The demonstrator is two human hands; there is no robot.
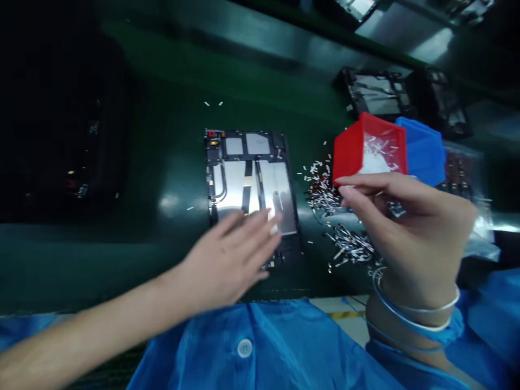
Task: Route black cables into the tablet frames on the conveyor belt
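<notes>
An opened tablet-like device (231, 179) lies on the green bench, showing silvery battery panels, a circuit board along its left side and dark cables. My left hand (231, 257) is over its lower part, fingers stretched out and slightly blurred; whether they touch it I cannot tell. To the right, my right hand (418, 227) is raised in front of a red bin (347, 149), thumb and forefinger pinched together. Anything between those fingertips is too small to make out. White pieces (379, 160) fill part of the red bin. Below the pinch lies a heap of small metallic parts (351, 244).
A blue bin (424, 151) adjoins the red one. Small white and dark bits (320, 189) are scattered left of the bins. Clear plastic bags (481, 233) lie at far right. Another opened device (377, 95) stands behind the bins. A large black object (60, 124) occupies the left.
</notes>
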